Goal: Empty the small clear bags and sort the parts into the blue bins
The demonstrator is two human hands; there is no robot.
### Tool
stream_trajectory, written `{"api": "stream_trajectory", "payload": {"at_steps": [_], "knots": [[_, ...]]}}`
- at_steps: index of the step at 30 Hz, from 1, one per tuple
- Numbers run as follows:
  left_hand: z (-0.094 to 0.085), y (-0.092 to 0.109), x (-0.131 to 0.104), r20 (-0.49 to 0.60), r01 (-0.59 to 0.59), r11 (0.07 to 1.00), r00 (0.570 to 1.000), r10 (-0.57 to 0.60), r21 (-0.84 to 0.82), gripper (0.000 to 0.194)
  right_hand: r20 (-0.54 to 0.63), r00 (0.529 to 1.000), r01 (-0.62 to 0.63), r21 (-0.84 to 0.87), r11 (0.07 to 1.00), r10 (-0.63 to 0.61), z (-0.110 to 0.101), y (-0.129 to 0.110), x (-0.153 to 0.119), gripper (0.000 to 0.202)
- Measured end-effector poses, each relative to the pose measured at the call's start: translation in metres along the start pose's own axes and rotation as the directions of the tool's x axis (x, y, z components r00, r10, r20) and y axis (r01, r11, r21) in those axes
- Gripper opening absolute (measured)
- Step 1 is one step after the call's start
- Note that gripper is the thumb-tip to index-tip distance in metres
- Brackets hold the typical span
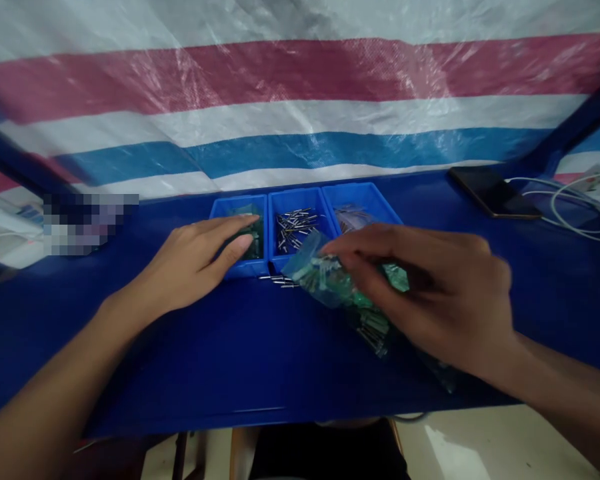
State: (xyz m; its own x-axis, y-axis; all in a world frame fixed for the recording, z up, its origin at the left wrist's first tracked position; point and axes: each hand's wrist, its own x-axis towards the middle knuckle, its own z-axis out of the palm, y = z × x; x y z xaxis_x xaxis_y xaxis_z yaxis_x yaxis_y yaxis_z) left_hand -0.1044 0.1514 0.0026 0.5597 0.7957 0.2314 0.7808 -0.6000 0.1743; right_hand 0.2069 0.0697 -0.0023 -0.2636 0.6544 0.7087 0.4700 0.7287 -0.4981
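Blue table, a clear packet in the right hand.
Right fingers clamp the packet's edge, above more packets; handling it seems the step in hand, and the next move would call for a firm pinch. Beyond, metal pins lie loose; the left hand, thumb and fingers apart, is at the left bin, contact unclear. Striped sheeting hangs behind.

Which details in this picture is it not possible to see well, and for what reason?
In the head view:
Left bin: contents partly covered by left hand.
Right bin: contents partly hidden by right hand.
Plastic bags: number unclear, same hand overlaps.
Area at left: masked by pixelated patch.
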Motion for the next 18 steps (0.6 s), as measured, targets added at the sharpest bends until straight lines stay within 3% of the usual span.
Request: {"api": "stream_trajectory", "payload": {"at_steps": [2, 4, 7, 10, 12, 15, 17, 18], "knots": [[-0.001, 0.000, 0.000, -0.025, -0.017, 0.999, 1.000, 0.016, -0.034, 0.069, -0.033, 0.987, -0.148, 0.179, 0.973, 0.156, 0.000, 0.000, 0.001, 0.024], [-0.002, 0.006, -0.001, -0.160, -0.080, 0.996, 0.984, 0.075, -0.026, 0.060, -0.001, 0.969, -0.232, 0.353, 0.906, 0.249, 0.001, 0.003, 0.001, 0.030], [0.000, 0.024, -0.005, -0.406, -0.265, 0.964, 0.880, 0.246, 0.010, 0.051, 0.048, 0.960, -0.262, 0.513, 0.817, 0.277, 0.003, 0.008, 0.000, 0.045], [0.007, 0.049, -0.010, -0.533, -0.451, 0.889, 0.774, 0.343, -0.082, 0.043, 0.126, 0.960, -0.277, 0.551, 0.787, 0.250, 0.003, 0.008, 0.000, 0.030], [0.012, 0.061, -0.014, -0.559, -0.448, 0.874, 0.781, 0.278, -0.191, 0.028, 0.215, 0.958, -0.270, 0.433, 0.860, 0.192, 0.002, 0.005, 0.000, 0.007], [0.017, 0.070, -0.020, -0.539, -0.303, 0.902, 0.837, 0.097, -0.308, 0.014, 0.214, 0.972, -0.138, 0.176, 0.975, 0.099, 0.004, -0.001, -0.002, 0.020], [0.019, 0.070, -0.021, -0.504, -0.254, 0.903, 0.862, 0.049, -0.346, 0.011, 0.183, 0.974, -0.170, 0.222, 0.960, 0.131, 0.007, -0.005, -0.005, 0.003], [0.019, 0.069, -0.021, -0.492, -0.264, 0.895, 0.868, 0.058, -0.360, 0.013, 0.182, 0.968, -0.226, 0.311, 0.923, 0.176, 0.008, -0.007, -0.005, 0.014]]}}
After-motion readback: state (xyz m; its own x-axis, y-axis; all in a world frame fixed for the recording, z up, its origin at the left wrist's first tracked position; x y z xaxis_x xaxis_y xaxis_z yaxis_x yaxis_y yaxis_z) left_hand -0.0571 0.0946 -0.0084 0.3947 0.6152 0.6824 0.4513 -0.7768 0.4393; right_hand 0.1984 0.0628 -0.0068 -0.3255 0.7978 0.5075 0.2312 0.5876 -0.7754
